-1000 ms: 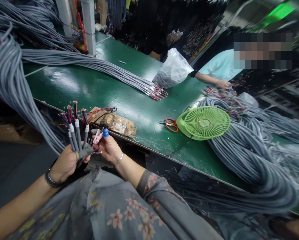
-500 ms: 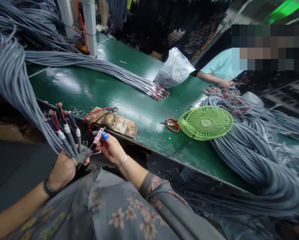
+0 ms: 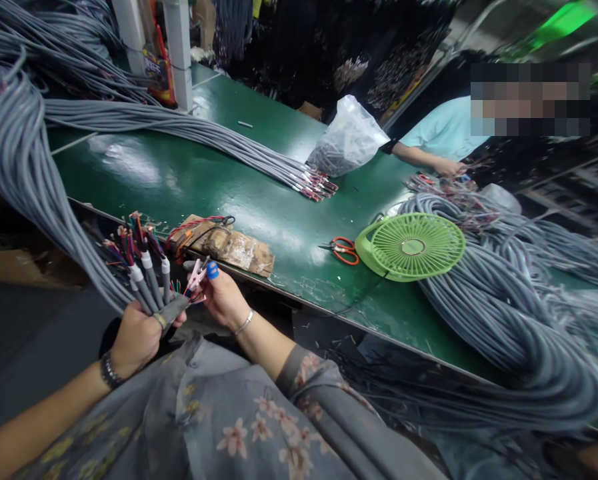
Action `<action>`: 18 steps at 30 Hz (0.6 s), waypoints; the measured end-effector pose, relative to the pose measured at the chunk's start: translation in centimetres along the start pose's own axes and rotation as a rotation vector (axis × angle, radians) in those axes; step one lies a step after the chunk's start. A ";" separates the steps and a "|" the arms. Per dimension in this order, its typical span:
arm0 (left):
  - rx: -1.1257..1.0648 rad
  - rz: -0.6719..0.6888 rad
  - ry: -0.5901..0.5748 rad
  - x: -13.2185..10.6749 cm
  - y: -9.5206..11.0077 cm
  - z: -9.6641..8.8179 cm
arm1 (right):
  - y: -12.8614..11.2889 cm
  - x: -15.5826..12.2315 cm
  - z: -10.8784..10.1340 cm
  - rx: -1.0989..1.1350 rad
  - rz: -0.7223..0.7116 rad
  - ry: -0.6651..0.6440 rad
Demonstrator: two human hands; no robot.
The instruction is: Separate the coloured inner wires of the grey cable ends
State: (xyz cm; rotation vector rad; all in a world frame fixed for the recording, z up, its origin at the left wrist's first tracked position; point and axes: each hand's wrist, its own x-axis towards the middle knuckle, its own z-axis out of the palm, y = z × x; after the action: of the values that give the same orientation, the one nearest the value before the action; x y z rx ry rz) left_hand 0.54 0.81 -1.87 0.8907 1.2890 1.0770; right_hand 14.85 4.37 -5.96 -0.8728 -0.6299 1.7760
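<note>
Left hand, curled: cables are gripped, pointing upward. Right hand, just beside: clip is pinched, thumb raised.

Cables are in the left hand, before the bench. On it, scissors lie left of the fan. A bag behind them maybe holds bits.
</note>
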 end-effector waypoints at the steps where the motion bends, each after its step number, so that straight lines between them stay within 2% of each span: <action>1: -0.004 -0.004 0.001 0.0 -0.1 0.0 | -0.1 0.1 0.0 0.028 0.035 -0.012; 5: -0.010 -0.011 0.006 0.1 -0.1 0.1 | -0.1 0.4 0.2 0.115 0.082 0.032; 13: 0.029 0.003 0.087 0.4 -0.5 0.4 | 0.4 0.4 0.4 0.162 0.017 0.054; 18: 0.016 0.008 0.084 0.2 -0.3 0.4 | 0.2 0.4 0.6 0.181 0.082 0.077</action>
State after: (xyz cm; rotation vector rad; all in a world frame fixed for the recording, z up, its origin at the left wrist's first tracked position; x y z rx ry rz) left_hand 0.95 0.96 -2.22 0.8712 1.3661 1.1217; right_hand 14.20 4.70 -5.86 -0.8470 -0.3815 1.8314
